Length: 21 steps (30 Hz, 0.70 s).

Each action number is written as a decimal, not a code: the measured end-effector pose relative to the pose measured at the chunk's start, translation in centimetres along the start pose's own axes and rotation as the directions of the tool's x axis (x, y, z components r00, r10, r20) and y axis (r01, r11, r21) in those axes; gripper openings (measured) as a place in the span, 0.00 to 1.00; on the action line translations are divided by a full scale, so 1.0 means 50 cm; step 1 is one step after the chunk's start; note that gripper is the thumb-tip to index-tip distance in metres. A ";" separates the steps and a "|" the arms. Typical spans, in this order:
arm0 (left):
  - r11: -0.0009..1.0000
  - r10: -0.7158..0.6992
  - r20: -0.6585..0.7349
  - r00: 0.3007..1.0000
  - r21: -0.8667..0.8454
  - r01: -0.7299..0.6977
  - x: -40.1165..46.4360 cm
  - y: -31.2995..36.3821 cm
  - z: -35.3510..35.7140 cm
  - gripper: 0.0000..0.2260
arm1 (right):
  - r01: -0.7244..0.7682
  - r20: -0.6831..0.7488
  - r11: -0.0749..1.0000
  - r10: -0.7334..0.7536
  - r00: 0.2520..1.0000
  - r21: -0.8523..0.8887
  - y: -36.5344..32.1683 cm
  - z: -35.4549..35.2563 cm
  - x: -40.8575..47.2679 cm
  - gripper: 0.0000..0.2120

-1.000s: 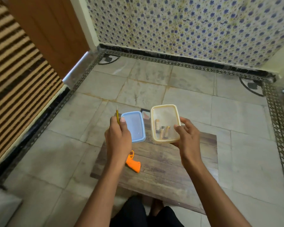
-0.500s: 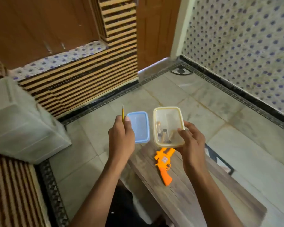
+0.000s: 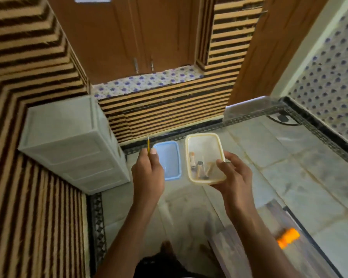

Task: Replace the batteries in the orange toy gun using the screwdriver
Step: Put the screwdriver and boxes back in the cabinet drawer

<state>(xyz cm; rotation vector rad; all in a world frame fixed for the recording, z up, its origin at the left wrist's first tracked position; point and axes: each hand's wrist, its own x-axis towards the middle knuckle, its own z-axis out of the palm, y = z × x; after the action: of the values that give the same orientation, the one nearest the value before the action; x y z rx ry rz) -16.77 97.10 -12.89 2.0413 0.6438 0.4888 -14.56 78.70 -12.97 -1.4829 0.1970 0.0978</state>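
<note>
My left hand (image 3: pixel 148 173) is curled around two things at once: the thin yellow screwdriver (image 3: pixel 148 145), pinched upright with its tip standing above my knuckles, and the blue lid (image 3: pixel 167 160), which juts out to the right of my fingers. My right hand (image 3: pixel 234 173) cups the clear container (image 3: pixel 204 157) from below and the side, thumb pressed over its near rim. Inside it the batteries (image 3: pixel 199 167) lie loose together at the near end; I cannot count them surely.

Neither grasp has altered over the last second. What has changed is where I am looking: my head has swung left, so the tiled wall has slid off to the right and a white plastic drawer unit (image 3: pixel 72 141) and a striped wall now fill the view ahead. The orange toy gun (image 3: pixel 287 239), a moment ago just below the container, is now a blurred patch at the lower right, lying on the wooden board (image 3: pixel 249 247), well apart from both hands.

I judge I am turning to set the container or lid aside. The gun lies untouched, so no screw is yet loosened.
</note>
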 end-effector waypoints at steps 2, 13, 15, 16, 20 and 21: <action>0.999 -0.030 -0.034 0.999 0.014 0.031 0.074 -0.020 -0.042 0.12 | 0.007 0.043 1.000 -0.006 0.999 -0.016 -0.002 0.083 0.043 0.11; 0.956 -0.279 -0.196 0.940 -0.145 0.254 0.386 -0.152 -0.170 0.10 | 0.005 0.272 0.999 0.008 0.962 -0.046 -0.007 0.460 0.252 0.12; 0.945 -0.316 -0.229 0.921 -0.159 0.284 0.436 -0.175 -0.177 0.09 | 0.020 0.332 0.998 -0.002 0.943 -0.053 -0.004 0.518 0.298 0.11; 0.938 -0.337 -0.244 0.909 -0.164 0.304 0.461 -0.186 -0.179 0.09 | 0.017 0.360 0.998 0.004 0.933 -0.055 -0.003 0.545 0.318 0.10; 0.916 -0.400 -0.334 0.854 -0.178 0.360 0.593 -0.238 -0.185 0.09 | -0.020 0.455 0.996 0.058 0.889 -0.087 0.007 0.681 0.438 0.11; 0.909 -0.415 -0.352 0.839 -0.184 0.373 0.619 -0.250 -0.186 0.10 | -0.031 0.479 0.995 0.073 0.875 -0.094 0.007 0.711 0.461 0.11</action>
<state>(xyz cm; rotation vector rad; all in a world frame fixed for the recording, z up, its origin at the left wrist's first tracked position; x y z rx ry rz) -0.87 127.69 -16.11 1.6545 1.2213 0.6657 10.49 112.81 -15.05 -1.4897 -0.1760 0.5209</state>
